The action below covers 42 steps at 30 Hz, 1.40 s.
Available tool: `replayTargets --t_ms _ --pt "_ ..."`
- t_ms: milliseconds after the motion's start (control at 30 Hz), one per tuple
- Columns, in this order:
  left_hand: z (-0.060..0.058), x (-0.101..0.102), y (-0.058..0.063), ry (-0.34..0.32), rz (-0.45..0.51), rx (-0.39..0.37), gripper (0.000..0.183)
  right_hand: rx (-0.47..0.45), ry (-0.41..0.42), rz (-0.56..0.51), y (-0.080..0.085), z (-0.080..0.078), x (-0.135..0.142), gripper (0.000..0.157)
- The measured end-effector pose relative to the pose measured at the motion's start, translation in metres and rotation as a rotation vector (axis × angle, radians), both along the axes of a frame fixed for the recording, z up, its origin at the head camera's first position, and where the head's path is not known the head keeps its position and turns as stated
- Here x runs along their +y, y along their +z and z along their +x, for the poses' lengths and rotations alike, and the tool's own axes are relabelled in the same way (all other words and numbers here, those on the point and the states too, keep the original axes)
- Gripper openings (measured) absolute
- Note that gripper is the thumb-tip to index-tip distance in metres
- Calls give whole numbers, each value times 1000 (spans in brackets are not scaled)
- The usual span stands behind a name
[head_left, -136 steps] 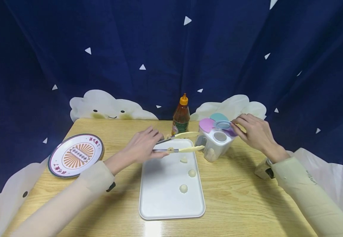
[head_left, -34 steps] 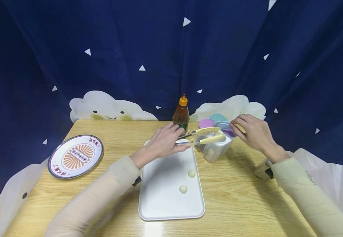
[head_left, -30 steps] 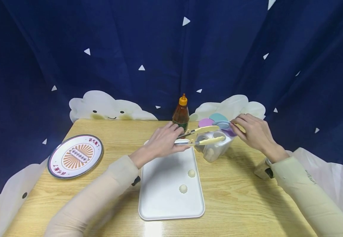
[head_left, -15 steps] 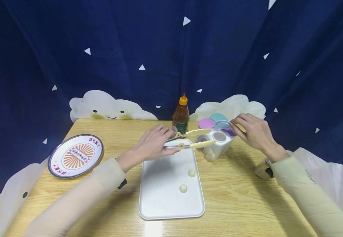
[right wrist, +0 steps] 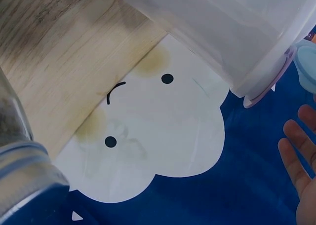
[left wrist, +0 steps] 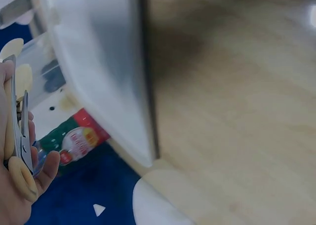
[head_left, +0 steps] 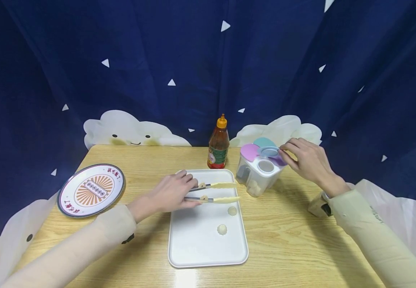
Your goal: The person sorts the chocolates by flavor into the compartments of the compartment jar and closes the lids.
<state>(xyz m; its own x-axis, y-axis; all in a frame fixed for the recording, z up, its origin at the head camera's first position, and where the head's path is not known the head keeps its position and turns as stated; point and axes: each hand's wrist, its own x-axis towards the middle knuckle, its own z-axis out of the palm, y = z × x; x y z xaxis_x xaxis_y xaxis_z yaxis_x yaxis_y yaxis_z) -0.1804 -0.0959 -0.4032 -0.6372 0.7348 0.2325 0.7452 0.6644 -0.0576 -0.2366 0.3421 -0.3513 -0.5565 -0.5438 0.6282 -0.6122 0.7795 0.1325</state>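
Note:
My left hand [head_left: 172, 193] grips a pair of tongs [head_left: 225, 199] with pale yellow tips. The tips are spread apart above the far half of a white tray [head_left: 193, 248], with nothing between them. Two small pale scalloped pieces [head_left: 222, 229] lie near the tray's right side. My right hand [head_left: 310, 162] pinches the edge of a raised light-blue lid [head_left: 268, 151] on a clear container [head_left: 263, 182]. That lid's round opening is uncovered, and pale pieces show inside. In the right wrist view, only part of the right hand [right wrist: 306, 146] appears.
A sauce bottle [head_left: 218, 146] with an orange cap stands behind the tray. At the left lies a patterned plate [head_left: 92, 190]. A jar [head_left: 317, 206] stands under my right forearm, partly hidden. Pink [head_left: 249, 152], teal and purple lids cover the container's other openings.
One pale piece left the tray in the tongs and was let go at the container's opening. The tongs then moved back left and nearer over the tray. My right hand stays at the lid.

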Motion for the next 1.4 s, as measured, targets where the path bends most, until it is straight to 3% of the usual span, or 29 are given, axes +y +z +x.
replayTargets --t_ms 200,733,1400 --pt "6 -6 -13 -34 -3 -5 50 -6 -2 -1 1 1 0 15" --pt "12 -6 -34 -81 -52 -7 48 4 4 -2 0 2 0 14" --pt "15 -5 -36 -58 -51 -17 45 -2 -10 0 0 3 -1 14"
